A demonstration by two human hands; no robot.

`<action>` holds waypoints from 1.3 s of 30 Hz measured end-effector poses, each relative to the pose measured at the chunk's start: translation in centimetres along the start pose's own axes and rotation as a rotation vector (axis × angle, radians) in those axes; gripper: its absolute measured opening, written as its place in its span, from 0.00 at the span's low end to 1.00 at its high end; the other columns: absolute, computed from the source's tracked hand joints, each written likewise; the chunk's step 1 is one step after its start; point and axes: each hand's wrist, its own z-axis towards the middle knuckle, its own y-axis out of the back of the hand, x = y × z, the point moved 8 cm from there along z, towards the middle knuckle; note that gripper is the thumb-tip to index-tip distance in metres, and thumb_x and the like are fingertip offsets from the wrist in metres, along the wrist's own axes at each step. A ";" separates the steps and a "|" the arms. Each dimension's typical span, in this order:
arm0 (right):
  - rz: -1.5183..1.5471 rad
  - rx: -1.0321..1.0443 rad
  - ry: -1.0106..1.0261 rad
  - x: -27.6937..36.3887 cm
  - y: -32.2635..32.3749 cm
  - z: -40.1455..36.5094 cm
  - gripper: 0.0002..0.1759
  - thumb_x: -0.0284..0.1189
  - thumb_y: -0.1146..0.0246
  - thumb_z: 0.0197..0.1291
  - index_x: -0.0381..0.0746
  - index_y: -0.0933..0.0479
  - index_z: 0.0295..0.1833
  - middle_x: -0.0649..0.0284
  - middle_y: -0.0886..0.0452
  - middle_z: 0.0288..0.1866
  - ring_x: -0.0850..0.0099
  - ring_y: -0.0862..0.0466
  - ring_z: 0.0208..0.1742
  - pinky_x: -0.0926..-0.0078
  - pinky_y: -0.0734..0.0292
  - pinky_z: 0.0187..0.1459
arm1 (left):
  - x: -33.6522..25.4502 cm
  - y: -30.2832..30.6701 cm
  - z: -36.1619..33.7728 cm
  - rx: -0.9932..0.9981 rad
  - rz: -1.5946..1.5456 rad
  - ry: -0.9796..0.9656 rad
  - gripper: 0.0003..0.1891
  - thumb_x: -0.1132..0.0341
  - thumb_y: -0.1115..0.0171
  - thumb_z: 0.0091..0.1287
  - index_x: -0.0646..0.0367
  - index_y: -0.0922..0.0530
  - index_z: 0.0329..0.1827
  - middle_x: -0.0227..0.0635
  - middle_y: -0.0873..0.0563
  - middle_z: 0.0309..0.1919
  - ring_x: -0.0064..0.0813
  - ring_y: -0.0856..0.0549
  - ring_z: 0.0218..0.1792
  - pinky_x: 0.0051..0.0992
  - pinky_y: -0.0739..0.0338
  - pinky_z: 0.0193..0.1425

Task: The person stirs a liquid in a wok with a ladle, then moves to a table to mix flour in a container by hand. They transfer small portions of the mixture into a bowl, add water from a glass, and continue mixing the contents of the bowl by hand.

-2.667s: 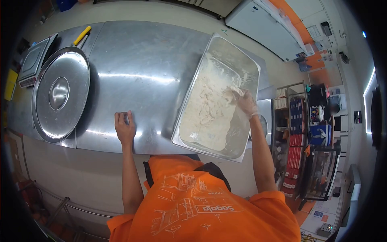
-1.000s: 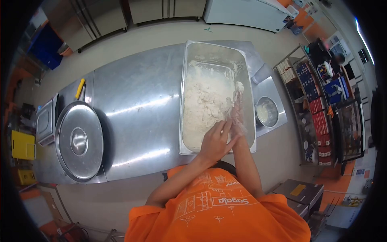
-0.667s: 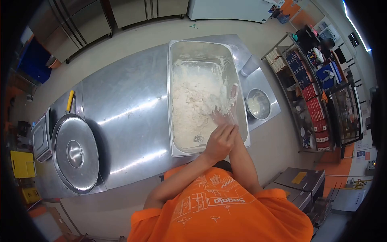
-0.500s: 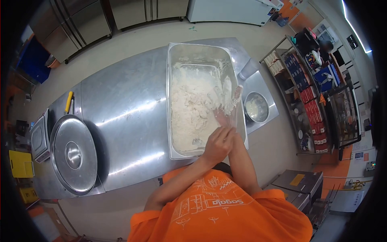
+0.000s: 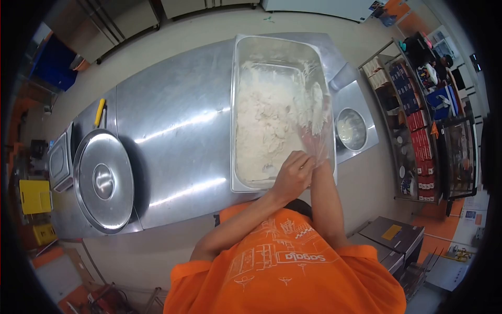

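A deep steel pan (image 5: 235,112) on the table holds a rough, floury dough (image 5: 264,123). My right hand (image 5: 312,118) is over the pan's right side, in a clear plastic glove (image 5: 320,147) smeared with dough. Its fingers stretch out away from me, apart, with nothing held in them. My left hand (image 5: 294,175) is bare and closed at the right wrist, its fingertips pinching the loose cuff of the glove.
A steel bowl (image 5: 351,130) with pale residue and a translucent container (image 5: 343,77) stand right of the pan. Left on the steel table (image 5: 172,115) are a round lidded pot (image 5: 104,180), a scale (image 5: 60,162) and a yellow-handled tool (image 5: 100,112). A stocked shelf rack (image 5: 405,120) stands at right.
The view has shifted, so the pan and table appear higher and farther right. My left hand stays at the right wrist, and the glove's cuff now looks pulled out more.
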 end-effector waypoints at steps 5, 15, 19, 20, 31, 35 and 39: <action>-0.694 0.374 -0.550 -7.3 2.2 2.5 0.22 0.39 0.39 0.62 0.32 0.22 0.53 0.50 0.17 0.46 0.64 0.16 0.39 0.64 0.20 0.42 | 2.6 7.9 1.4 -0.109 0.166 0.208 0.20 0.63 0.24 0.54 0.64 0.22 0.43 0.40 0.18 0.35 0.39 0.18 0.39 0.31 0.23 0.45; -0.803 1.309 -0.250 -13.0 -1.4 -12.4 0.26 0.43 0.45 0.65 0.37 0.28 0.61 0.45 0.21 0.55 0.52 0.19 0.55 0.57 0.26 0.59 | 15.8 10.3 -9.1 -0.332 -0.481 0.969 0.23 0.59 0.52 0.77 0.71 0.29 0.64 0.41 0.16 0.52 0.28 0.20 0.55 0.25 0.30 0.62; -0.368 1.171 -0.292 -7.1 -9.9 -13.6 0.33 0.39 0.44 0.68 0.40 0.42 0.74 0.52 0.29 0.67 0.57 0.24 0.61 0.63 0.33 0.67 | 14.8 10.3 -8.7 -0.315 -0.460 0.916 0.19 0.64 0.50 0.77 0.72 0.26 0.61 0.45 0.16 0.53 0.27 0.20 0.54 0.25 0.29 0.62; -0.342 1.097 -0.117 -7.2 -11.6 -13.6 0.31 0.38 0.45 0.69 0.40 0.42 0.74 0.53 0.29 0.66 0.58 0.24 0.61 0.64 0.33 0.67 | 14.7 10.1 -9.0 -0.310 -0.505 0.963 0.20 0.64 0.50 0.77 0.72 0.26 0.62 0.45 0.17 0.54 0.27 0.20 0.54 0.24 0.29 0.61; -0.906 0.779 0.135 -10.3 -13.8 -2.5 0.42 0.36 0.38 0.53 0.26 0.41 0.70 0.39 0.25 0.59 0.50 0.26 0.62 0.61 0.29 0.62 | 13.6 9.5 -10.2 -0.367 -0.434 0.927 0.19 0.65 0.48 0.76 0.69 0.25 0.62 0.43 0.14 0.50 0.22 0.19 0.49 0.22 0.26 0.56; -1.152 1.230 0.470 -10.5 -17.9 -1.5 0.43 0.34 0.37 0.49 0.26 0.41 0.71 0.36 0.25 0.57 0.46 0.26 0.61 0.57 0.28 0.60 | 13.3 10.0 -9.6 -0.378 -0.380 0.864 0.18 0.65 0.47 0.75 0.67 0.25 0.62 0.44 0.14 0.49 0.21 0.19 0.48 0.23 0.25 0.54; -1.331 0.984 0.970 -15.7 -17.3 -2.8 0.37 0.36 0.35 0.51 0.32 0.33 0.66 0.43 0.22 0.54 0.48 0.21 0.53 0.59 0.25 0.55 | 14.0 10.0 -10.3 -0.374 -0.362 0.892 0.18 0.65 0.47 0.75 0.66 0.24 0.62 0.45 0.14 0.49 0.19 0.18 0.44 0.21 0.24 0.49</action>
